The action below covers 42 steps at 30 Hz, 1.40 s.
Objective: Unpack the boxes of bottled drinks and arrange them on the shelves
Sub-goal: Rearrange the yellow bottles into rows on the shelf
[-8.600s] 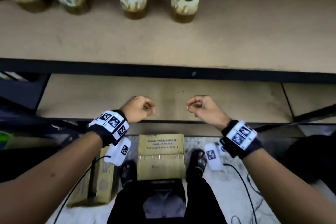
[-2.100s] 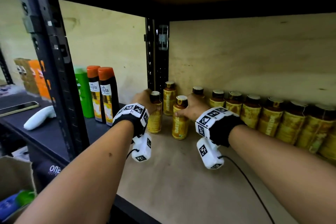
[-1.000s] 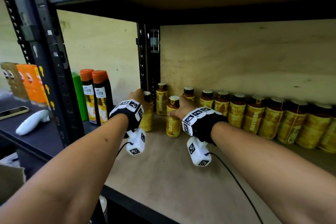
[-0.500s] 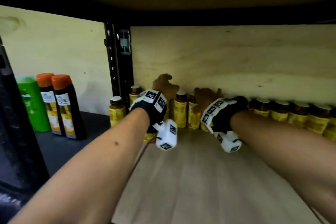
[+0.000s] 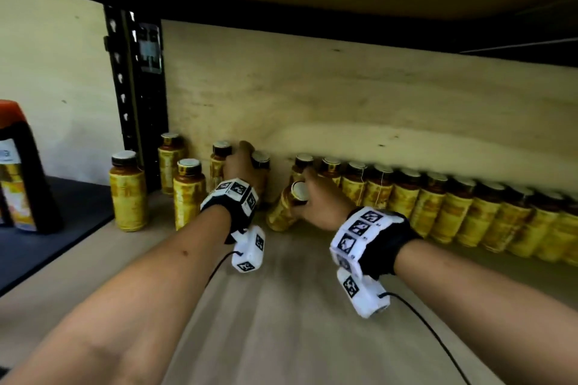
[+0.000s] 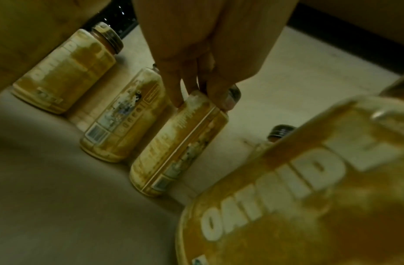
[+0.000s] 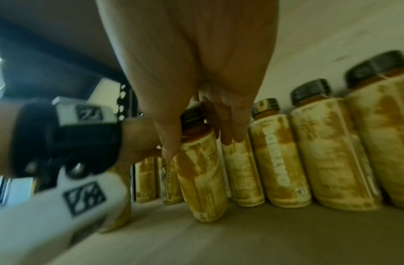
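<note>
Centre frame, on the shelf (image 5: pixel 281 306): right hand (image 5: pixel 322 203) grips a tilted bottle (image 5: pixel 283 209) by its neck; left hand (image 5: pixel 242 166) clasps an upright bottle (image 5: pixel 261 172) in the back row.

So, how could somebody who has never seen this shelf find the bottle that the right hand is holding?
Look along the wooden shelf to the long row of yellow bottles against the back board. At its left end the right hand grips one bottle. It alone leans, cap toward the camera; its neighbours stand upright.
</note>
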Tool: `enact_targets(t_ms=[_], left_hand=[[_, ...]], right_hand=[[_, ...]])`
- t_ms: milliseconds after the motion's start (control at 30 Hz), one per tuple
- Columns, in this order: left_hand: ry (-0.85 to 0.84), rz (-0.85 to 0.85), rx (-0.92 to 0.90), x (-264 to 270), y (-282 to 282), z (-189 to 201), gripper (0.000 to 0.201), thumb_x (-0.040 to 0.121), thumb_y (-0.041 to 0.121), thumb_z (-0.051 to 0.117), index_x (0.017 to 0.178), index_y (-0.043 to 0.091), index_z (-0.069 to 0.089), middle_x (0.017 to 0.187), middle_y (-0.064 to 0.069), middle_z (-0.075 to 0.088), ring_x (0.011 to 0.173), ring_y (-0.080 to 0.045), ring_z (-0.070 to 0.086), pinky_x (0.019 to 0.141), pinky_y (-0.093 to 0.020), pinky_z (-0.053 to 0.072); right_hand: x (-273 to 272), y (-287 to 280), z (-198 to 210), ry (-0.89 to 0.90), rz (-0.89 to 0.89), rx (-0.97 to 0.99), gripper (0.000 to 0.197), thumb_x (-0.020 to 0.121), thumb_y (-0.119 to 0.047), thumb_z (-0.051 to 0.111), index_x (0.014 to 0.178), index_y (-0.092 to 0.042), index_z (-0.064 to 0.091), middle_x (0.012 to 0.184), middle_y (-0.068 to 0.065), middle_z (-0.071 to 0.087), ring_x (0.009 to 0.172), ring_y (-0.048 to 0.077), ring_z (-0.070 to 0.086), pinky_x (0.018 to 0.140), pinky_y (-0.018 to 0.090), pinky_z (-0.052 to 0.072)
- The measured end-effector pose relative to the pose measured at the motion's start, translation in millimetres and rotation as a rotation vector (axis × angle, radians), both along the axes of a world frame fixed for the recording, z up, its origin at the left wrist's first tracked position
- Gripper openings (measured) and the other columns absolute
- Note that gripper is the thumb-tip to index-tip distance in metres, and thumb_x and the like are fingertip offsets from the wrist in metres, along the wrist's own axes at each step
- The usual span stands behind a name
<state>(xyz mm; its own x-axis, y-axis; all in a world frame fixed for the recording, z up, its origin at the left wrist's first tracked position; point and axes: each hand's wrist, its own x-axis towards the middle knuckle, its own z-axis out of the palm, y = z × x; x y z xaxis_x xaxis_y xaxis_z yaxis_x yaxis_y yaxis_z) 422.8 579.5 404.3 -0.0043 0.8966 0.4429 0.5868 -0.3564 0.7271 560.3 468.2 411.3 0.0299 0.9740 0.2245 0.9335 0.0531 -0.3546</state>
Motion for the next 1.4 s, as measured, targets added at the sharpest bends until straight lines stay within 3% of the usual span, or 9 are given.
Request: enact_targets(t_ms=[167, 300, 433, 567, 733, 900, 1100, 1300, 1400], left_hand=[[0.051, -0.106, 0.044, -20, -46, -4, 0.035, 0.076, 0.017, 0.072, 0.107, 0.01, 0.059, 0.101, -0.012, 0.066, 0.095, -0.029, 0.061, 0.074, -0.029, 0.044], [0.115, -0.121, 0.038, -64, -88, 0, 0.042, 0.072, 0.018, 0.079, 0.111, 0.014, 0.064, 0.11, -0.007, 0.069, 0.104, -0.025, 0.063, 0.083, -0.029, 0.048], [0.116, -0.05, -0.059, -124, -115, 10, 0.049, 0.069, 0.015, 0.083, 0.115, 0.011, 0.065, 0.112, -0.007, 0.07, 0.108, -0.022, 0.063, 0.091, -0.031, 0.05], [0.217, 0.113, -0.073, -192, -129, 18, 0.043, 0.068, 0.018, 0.083, 0.109, 0.014, 0.071, 0.105, -0.006, 0.073, 0.104, -0.022, 0.065, 0.088, -0.031, 0.052], [0.264, 0.332, -0.082, -250, -128, 24, 0.035, 0.073, 0.021, 0.08, 0.105, 0.011, 0.07, 0.102, -0.013, 0.071, 0.098, -0.029, 0.064, 0.075, -0.026, 0.045], [0.118, 0.341, -0.163, -253, -118, 8, 0.044, 0.085, 0.023, 0.069, 0.122, 0.007, 0.051, 0.119, -0.015, 0.062, 0.111, -0.034, 0.057, 0.087, -0.032, 0.044], [-0.103, 0.236, -0.213, -257, -109, -5, 0.044, 0.085, 0.027, 0.069, 0.124, 0.009, 0.059, 0.118, -0.013, 0.066, 0.111, -0.03, 0.061, 0.098, -0.042, 0.049], [-0.043, 0.327, -0.187, -250, -113, -3, 0.045, 0.09, 0.027, 0.064, 0.132, 0.013, 0.054, 0.127, -0.012, 0.062, 0.118, -0.031, 0.057, 0.093, -0.029, 0.042], [-0.001, 0.331, -0.178, -251, -114, 0, 0.042, 0.09, 0.027, 0.064, 0.128, 0.01, 0.058, 0.125, -0.013, 0.063, 0.116, -0.031, 0.057, 0.089, -0.028, 0.042]], right_hand=[[13, -31, 4, 0.199, -0.076, -0.021, 0.075, 0.074, -0.04, 0.081, 0.134, -0.017, 0.043, 0.121, -0.007, 0.053, 0.114, 0.016, 0.053, 0.092, 0.029, 0.043], [-1, -41, 8, 0.167, -0.063, -0.063, 0.07, 0.057, -0.057, 0.08, 0.115, -0.024, 0.058, 0.109, -0.007, 0.065, 0.101, 0.016, 0.062, 0.091, 0.036, 0.052], [-48, -42, 15, 0.117, 0.007, -0.093, 0.053, 0.063, -0.051, 0.082, 0.102, -0.019, 0.066, 0.098, -0.001, 0.069, 0.091, 0.019, 0.065, 0.082, 0.036, 0.055], [-113, -39, 15, 0.189, 0.106, -0.097, 0.039, 0.064, -0.047, 0.082, 0.085, -0.018, 0.067, 0.083, -0.002, 0.069, 0.082, 0.017, 0.066, 0.072, 0.03, 0.054], [-204, -10, 4, 0.255, 0.236, -0.078, 0.049, 0.06, -0.05, 0.082, 0.093, -0.017, 0.067, 0.09, -0.002, 0.07, 0.085, 0.017, 0.066, 0.08, 0.036, 0.055], [-253, 16, -5, 0.267, 0.247, -0.026, 0.046, 0.068, -0.043, 0.081, 0.1, -0.013, 0.066, 0.102, 0.006, 0.07, 0.093, 0.025, 0.067, 0.078, 0.035, 0.054], [-247, 15, 4, 0.152, 0.236, -0.063, 0.055, 0.074, -0.046, 0.079, 0.111, -0.01, 0.06, 0.113, 0.009, 0.063, 0.097, 0.026, 0.062, 0.083, 0.037, 0.054], [-221, -13, 19, 0.078, 0.231, -0.127, 0.053, 0.082, -0.043, 0.074, 0.116, -0.01, 0.052, 0.105, 0.005, 0.053, 0.094, 0.022, 0.052, 0.082, 0.034, 0.047], [-210, -17, 19, 0.109, 0.217, -0.145, 0.055, 0.082, -0.042, 0.074, 0.12, -0.01, 0.05, 0.115, 0.006, 0.055, 0.101, 0.022, 0.052, 0.081, 0.033, 0.043]])
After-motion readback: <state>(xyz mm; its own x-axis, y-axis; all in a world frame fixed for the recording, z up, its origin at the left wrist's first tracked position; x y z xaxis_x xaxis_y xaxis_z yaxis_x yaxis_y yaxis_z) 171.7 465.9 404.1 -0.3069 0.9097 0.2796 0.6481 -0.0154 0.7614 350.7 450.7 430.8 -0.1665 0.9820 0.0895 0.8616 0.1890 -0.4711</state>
